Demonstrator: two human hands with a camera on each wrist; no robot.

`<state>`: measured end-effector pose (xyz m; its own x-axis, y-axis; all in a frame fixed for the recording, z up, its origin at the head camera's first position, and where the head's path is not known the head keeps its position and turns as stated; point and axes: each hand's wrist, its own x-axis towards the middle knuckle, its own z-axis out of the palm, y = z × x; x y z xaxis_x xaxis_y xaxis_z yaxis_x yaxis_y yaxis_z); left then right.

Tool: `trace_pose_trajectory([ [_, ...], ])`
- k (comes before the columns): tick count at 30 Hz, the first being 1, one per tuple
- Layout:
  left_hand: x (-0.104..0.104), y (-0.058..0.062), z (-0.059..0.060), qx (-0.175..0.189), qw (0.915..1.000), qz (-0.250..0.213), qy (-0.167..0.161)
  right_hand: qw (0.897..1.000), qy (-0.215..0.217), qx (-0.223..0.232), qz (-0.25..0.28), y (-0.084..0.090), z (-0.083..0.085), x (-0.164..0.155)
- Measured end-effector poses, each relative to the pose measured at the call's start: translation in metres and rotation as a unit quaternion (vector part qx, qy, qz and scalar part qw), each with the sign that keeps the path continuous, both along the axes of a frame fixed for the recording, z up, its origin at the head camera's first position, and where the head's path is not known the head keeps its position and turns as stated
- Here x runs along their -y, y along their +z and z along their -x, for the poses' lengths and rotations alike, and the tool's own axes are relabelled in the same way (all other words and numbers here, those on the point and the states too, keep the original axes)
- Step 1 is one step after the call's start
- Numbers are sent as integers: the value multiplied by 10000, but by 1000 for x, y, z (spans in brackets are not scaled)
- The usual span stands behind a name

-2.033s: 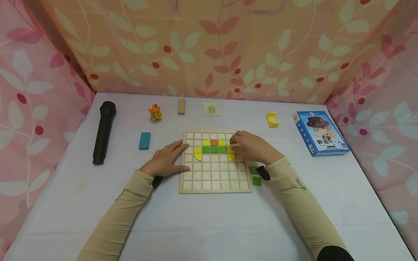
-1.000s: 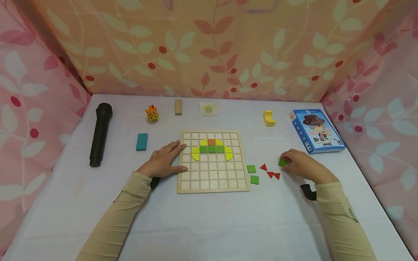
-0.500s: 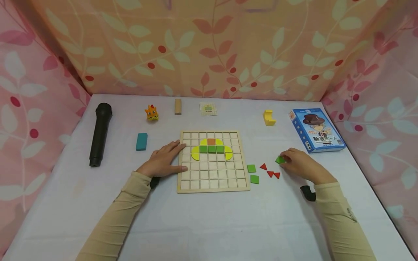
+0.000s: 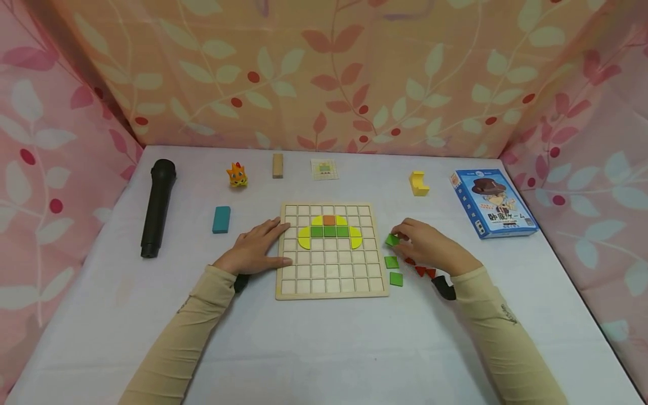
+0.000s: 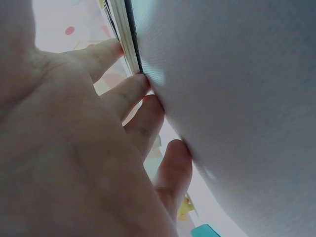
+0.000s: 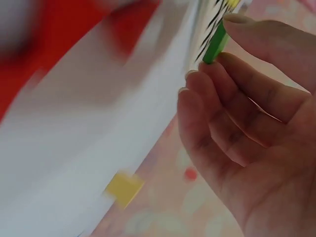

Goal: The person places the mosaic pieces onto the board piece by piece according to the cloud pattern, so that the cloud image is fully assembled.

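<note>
A wooden grid board (image 4: 331,287) lies at the middle of the table, with green, yellow and orange pieces set in its upper cells. My left hand (image 4: 253,247) rests at the board's left edge, fingers stretched out and fingertips on the rim. Between thumb and fingers my right hand (image 4: 430,246) pinches a green square tile (image 4: 392,240), just off the board's right edge. The right wrist view shows the same tile (image 6: 216,45) edge-on. Two loose green tiles (image 4: 391,262) lie below it beside the board. Several red triangles (image 4: 421,271) lie partly under the right hand.
Along the back stand an orange toy figure (image 4: 237,175), a wooden block (image 4: 278,166), a small pattern card (image 4: 324,169) and a yellow block (image 4: 419,184). At left are a black microphone (image 4: 158,208) and a teal block (image 4: 221,220). A blue game box (image 4: 493,203) lies at right.
My right hand went from the board to the right, picked up a green tile, and has carried it left toward the board. The left hand has stayed at the board's edge.
</note>
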<state>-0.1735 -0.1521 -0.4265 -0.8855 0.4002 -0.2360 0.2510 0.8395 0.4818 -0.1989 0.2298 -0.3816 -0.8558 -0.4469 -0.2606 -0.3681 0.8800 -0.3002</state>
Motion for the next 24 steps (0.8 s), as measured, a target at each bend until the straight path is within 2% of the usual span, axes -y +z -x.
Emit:
trace_pose_trajectory([
  [4,0,1,-1,0,10000,-7,-24,9974,674,-231,126,1,2,29],
  [7,0,1,-1,-54,10000,7,-30,9888,1321,-599,361,0,6,48],
  [10,0,1,-1,-85,10000,14,-19,9795,1768,-801,544,0,9,67],
  [18,0,0,0,-74,10000,55,-21,9755,2075,-633,360,-4,15,106],
  [24,0,2,0,-38,10000,75,-11,9657,2441,-813,345,-8,16,122],
])
